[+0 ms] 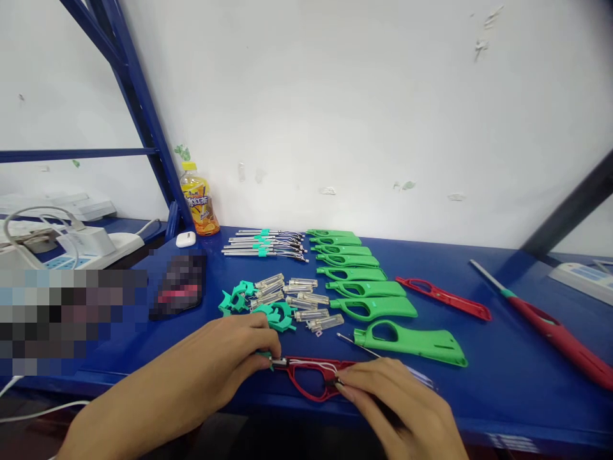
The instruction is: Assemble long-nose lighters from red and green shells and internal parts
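Bare forearms reach in from the near side of a blue table (431,255), their hands meeting over a red lighter half-shell (313,398) at its front edge. At the shell's left end, the left hand (249,350) has its thumb and forefinger pinched together on a metal tube (279,362), apparently to keep it lined up with the shell's neck. White wires (320,365) run from it above the shell's finger loop. The right hand (395,390) has its fingertips closed on a small black piece (334,381) at the loop's right side, seemingly to steady it there; the palm hides the shell's far end.

Beyond the red shell, loose parts lie grouped by kind, probably for easy picking: teal plastic pieces (239,297) and clear fuel capsules (306,299) nearest, wired metal rods (263,240) farther back. Green handle shells (364,275) form a column beyond it to the right, most facing the same way, likely to save turning them. Farther right of the red shell lie a second red half-shell (445,297) and a long-nosed red lighter (550,326), perhaps kept apart as a reference.
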A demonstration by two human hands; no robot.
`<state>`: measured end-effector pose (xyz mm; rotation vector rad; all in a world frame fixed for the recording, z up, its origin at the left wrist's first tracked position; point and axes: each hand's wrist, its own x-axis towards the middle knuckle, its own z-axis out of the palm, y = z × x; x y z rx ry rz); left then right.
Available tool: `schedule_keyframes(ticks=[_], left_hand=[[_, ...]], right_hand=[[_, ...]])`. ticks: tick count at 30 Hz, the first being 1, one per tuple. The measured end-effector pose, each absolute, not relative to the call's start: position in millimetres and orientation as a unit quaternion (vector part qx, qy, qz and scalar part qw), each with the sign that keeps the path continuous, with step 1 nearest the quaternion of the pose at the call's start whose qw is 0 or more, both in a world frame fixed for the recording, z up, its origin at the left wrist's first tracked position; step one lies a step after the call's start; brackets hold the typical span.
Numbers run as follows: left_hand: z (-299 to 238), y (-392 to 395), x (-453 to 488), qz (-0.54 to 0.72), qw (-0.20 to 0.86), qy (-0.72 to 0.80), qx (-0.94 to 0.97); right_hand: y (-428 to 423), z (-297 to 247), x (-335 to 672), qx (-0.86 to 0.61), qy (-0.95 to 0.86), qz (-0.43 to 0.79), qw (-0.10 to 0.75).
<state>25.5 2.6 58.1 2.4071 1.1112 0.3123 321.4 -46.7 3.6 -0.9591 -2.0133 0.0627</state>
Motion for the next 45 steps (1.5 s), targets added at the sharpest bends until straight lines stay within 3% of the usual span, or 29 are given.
schedule_keyframes(ticks=[14, 27, 45], left_hand=[[74.0, -2.3, 33.3, 0.083, 0.232, 0.369, 0.896], [64.1, -0.1, 27.2, 0.120, 0.231, 0.386, 0.885], [74.4, 0.2, 31.3, 0.102, 0.239, 0.386, 0.885]], right_hand=[[-48.7, -10.9, 326.6, -0.416, -0.793, 0.037, 0.444], [-46.9, 8.8, 316.7, -0.399, -0.786, 0.004, 0.472], [-48.7, -0.6, 323.2, -0.411, -0.796, 0.038, 0.442]])
